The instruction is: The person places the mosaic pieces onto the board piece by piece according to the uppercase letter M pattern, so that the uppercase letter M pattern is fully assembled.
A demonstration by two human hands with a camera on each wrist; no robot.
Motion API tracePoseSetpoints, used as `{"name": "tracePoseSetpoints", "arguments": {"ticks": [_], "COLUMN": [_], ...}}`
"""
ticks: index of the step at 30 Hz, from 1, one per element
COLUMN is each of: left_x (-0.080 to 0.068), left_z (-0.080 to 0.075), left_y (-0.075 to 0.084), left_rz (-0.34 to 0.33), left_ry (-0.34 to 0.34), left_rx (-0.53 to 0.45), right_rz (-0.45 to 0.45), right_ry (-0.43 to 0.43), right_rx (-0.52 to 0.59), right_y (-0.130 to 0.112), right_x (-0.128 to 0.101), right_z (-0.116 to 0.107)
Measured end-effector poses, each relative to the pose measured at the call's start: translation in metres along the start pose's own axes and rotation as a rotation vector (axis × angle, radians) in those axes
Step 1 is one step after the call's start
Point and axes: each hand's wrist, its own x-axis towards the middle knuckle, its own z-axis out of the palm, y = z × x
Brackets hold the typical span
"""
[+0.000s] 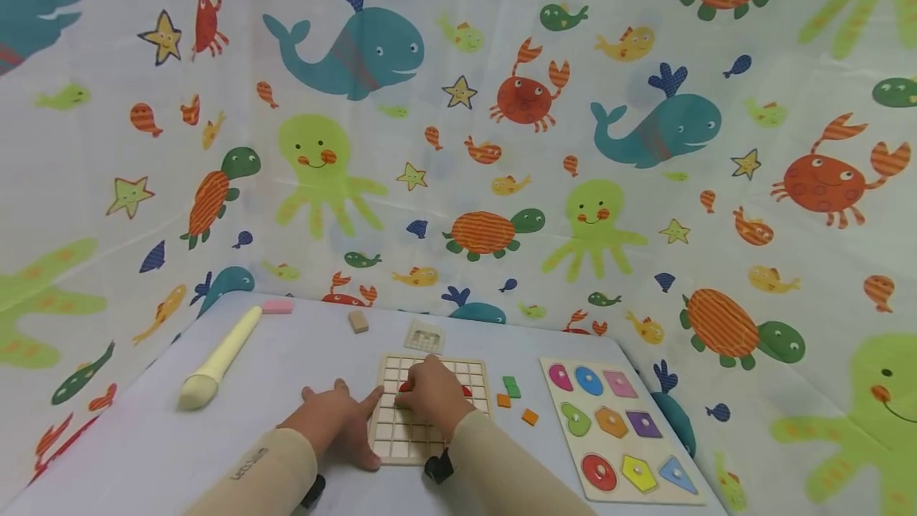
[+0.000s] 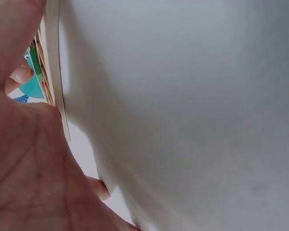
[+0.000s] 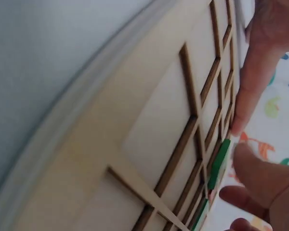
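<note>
pressing the grid board (image 1: 408, 440), left hand (image 1: 337, 416); right hand (image 1: 432, 394) pinches a red piece (image 1: 405, 387).

Two hands are on the table: one left hand (image 1: 337, 420) and one right hand (image 1: 430, 396). There is one wooden grid board (image 1: 401, 440) and one smaller grid card (image 1: 424, 337) beyond it. Right of the board lie three loose pieces: one green piece (image 1: 511, 386) and two orange pieces (image 1: 504, 400). One shape puzzle board (image 1: 573, 452) at the right holds nine pegged shapes. Far left are one cream cylinder (image 1: 218, 357), one pink block (image 1: 277, 306) and one tan block (image 1: 357, 322)
</note>
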Motion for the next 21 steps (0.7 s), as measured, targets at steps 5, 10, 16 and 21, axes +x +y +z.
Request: {"name": "tracePoseSetpoints", "arguments": {"ticks": [5,10,16,21], "left_x": [-0.003,-0.001,-0.001,0.001], "left_z": [-0.002,-0.002,0.000,0.000], "left_y": [0.004,0.006,0.005,0.004], "left_rz": [-0.013,-0.016,-0.017,-0.015], "left_ry": [-0.006,-0.017,-0.017,-0.019], "left_rx": [-0.016,-0.034,-0.031,-0.025], "right_rz": [-0.010,0.018,-0.052,-0.074], "right_ry": [-0.012,-0.027,-0.031,-0.043], "right_rx": [-0.021,-0.037,-0.047,-0.053], "right_y": [-0.001,0.000,0.000,-0.007], "right_x": [-0.002,-0.004,-0.009,-0.011], "right_z": [-0.001,0.000,0.000,0.001]}}
